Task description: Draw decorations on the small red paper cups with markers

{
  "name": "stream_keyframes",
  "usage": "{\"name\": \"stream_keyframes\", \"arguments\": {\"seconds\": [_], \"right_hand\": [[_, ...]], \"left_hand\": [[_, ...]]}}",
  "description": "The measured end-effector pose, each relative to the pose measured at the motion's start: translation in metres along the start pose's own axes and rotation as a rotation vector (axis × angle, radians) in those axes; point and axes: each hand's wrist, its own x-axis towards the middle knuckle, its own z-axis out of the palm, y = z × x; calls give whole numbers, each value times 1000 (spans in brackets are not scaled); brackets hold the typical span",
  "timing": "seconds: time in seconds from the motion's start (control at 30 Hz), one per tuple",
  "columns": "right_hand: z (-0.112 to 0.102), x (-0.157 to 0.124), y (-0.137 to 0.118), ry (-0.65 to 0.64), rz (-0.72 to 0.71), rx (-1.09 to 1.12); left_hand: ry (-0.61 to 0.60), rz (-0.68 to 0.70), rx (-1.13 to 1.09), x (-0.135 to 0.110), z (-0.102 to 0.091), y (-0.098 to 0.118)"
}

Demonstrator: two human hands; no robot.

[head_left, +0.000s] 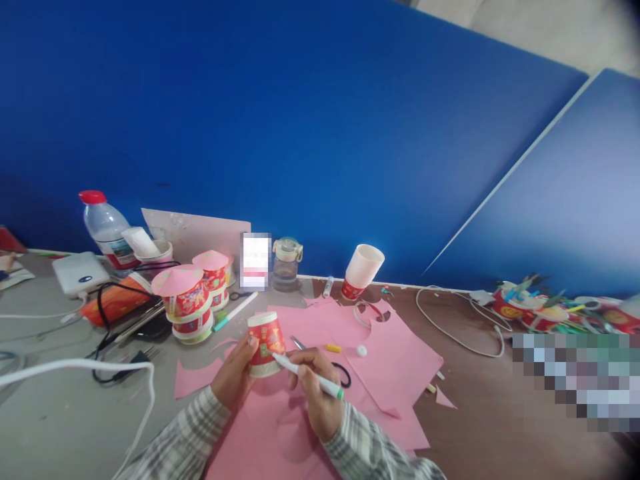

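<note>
A red and white paper cup [267, 340], turned bottom up, is gripped at its left side by my left hand [237, 368]. My right hand [318, 393] holds a white marker [320, 381] with a green end. The marker's tip is at the lower right part of the cup; whether it touches the cup I cannot tell. Under both hands lie sheets of pink paper [270, 440]. Scissors [344, 375] rest partly hidden behind my right hand. A yellow cap [333, 348] and a small white ball [361, 351] lie on the paper beyond it.
Stacked cups with pink cone tops [180, 300] stand at left, near another marker [237, 311]. A glass jar [287, 267] and stacked white cups [364, 267] stand along the blue partition [320, 133]. Cables [145, 393] cross the left side; cups of craft supplies [510, 303] sit at right.
</note>
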Motion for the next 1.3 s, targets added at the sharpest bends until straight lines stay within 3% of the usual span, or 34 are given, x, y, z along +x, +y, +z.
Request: {"name": "stream_keyframes", "arguments": {"seconds": [0.27,1.3], "right_hand": [[-1,-1,3,-13,26,8],[-3,3,8,38,88,29]], "left_hand": [[1,61,19,0,-1,-1],[-19,91,-31,0,-2,0]]}}
